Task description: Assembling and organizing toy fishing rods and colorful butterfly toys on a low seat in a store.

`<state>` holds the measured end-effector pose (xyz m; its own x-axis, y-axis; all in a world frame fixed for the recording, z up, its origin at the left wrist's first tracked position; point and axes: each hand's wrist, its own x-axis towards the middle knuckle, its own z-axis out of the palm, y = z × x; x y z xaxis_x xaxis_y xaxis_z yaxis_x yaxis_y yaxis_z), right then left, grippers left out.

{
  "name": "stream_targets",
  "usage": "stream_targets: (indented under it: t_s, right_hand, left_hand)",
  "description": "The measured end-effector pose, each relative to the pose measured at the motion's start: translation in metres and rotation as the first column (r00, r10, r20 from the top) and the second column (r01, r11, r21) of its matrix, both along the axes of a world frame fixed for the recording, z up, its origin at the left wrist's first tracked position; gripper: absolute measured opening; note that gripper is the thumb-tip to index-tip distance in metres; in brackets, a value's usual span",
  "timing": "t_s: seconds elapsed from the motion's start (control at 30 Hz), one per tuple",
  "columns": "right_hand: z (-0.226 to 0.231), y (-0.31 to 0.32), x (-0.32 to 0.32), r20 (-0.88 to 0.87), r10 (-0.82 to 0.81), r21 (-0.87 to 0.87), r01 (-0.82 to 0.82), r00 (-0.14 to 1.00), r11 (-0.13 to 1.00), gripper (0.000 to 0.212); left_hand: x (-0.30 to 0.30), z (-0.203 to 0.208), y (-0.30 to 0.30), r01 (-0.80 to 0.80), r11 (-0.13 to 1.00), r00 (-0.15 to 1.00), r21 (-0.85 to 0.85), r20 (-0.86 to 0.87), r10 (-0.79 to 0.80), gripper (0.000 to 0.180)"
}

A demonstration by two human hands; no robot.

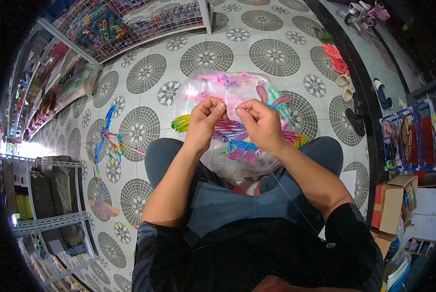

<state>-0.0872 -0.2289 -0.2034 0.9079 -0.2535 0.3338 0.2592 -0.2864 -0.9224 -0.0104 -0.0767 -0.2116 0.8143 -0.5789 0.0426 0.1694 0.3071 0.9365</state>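
In front of my crossed legs rests a large clear balloon (198, 92) printed with a pink cartoon figure. A band of rainbow feather-like shapes (181, 123) crosses it, with yellow-green tips. Above the balloon, my left hand (207, 119) pinches thumb against forefinger. Close by, fingertips almost meeting it, my right hand (260, 124) pinches too. Between them is a fine string, hard to see at the fingertips. A thin pale string (293, 198) trails below my right hand, over my leg, toward my right side.
Colourful ribbon-like streamers (108, 146) lie on the patterned tile floor to the left. Stocked racks (57, 214) line the left side, and a wire display (145, 29) stands at the far left. Shoes (344, 87) line the right edge, near cardboard boxes (392, 209).
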Motion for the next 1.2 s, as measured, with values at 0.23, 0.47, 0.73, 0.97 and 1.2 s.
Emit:
stream_targets:
  t_s: [0.23,0.47,0.73,0.97,1.2]
  right_hand:
    - [-0.002,-0.001,0.000,-0.050,0.058,0.054,-0.056,0.997,0.997,0.009]
    - [-0.005,0.000,0.000,-0.068,0.076,0.034,-0.074,0.995,0.997,0.010]
    - [-0.012,0.000,0.004,-0.025,0.085,0.090,-0.082,0.996,0.993,0.012]
    - [-0.002,-0.003,0.001,-0.089,0.094,0.099,-0.085,0.992,0.992,0.013]
    - [-0.004,-0.003,0.000,-0.107,0.105,0.138,-0.090,0.989,0.986,0.013]
  left_hand:
    - [0.002,0.003,0.003,0.006,0.999,1.000,0.043,0.015,-0.007,0.014]
    - [0.001,0.001,0.003,0.042,0.995,0.999,0.089,-0.016,-0.041,0.013]
    - [0.003,-0.002,0.005,0.055,0.995,0.998,0.077,-0.025,-0.054,0.014]
    - [0.003,0.005,0.005,0.055,0.998,0.989,-0.007,-0.135,-0.055,0.018]
    - [0.003,0.007,0.007,0.084,0.996,0.991,0.008,-0.108,-0.083,0.019]
